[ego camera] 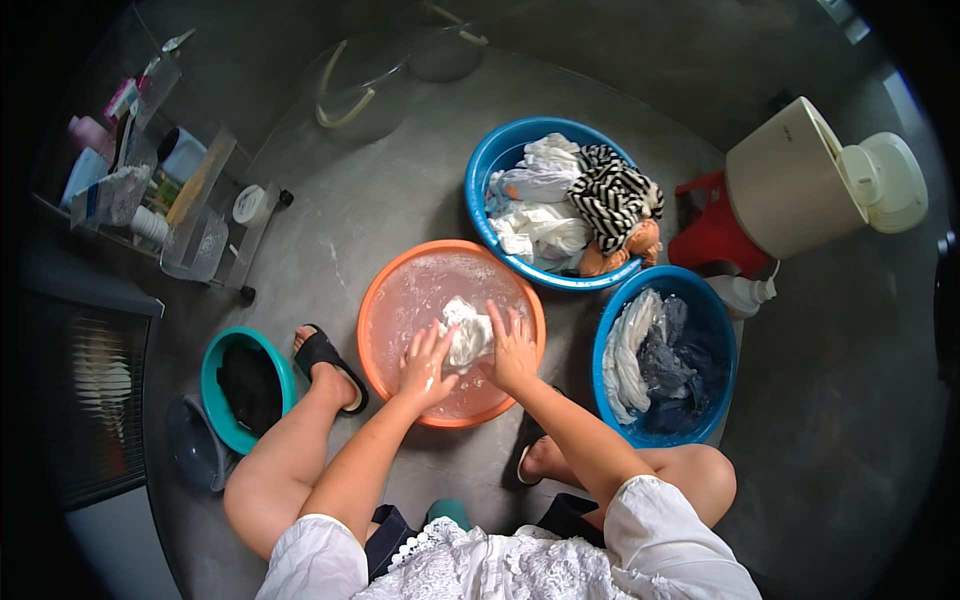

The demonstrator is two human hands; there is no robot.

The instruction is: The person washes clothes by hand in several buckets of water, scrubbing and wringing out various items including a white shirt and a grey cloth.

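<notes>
Between my feet stands an orange plastic basin (369,360) of cloudy, sudsy water. A wet white cloth (468,335) lies bunched in the water near the basin's middle. My left hand (426,365) is over the basin at the cloth's left side, fingers spread. On the other side, my right hand (511,349) is held with fingers apart, close to the cloth's right edge. Both hands look wet, and neither is closed around the cloth. Whether the fingertips touch it I cannot tell.
A blue basin (480,217) behind holds crumpled laundry. Another blue basin (600,375) at right has clothes in water, beside a white pump bottle (742,295) and a beige-and-red container (795,180). At left are a teal basin (212,382) with dark cloth and a wheeled rack (247,232).
</notes>
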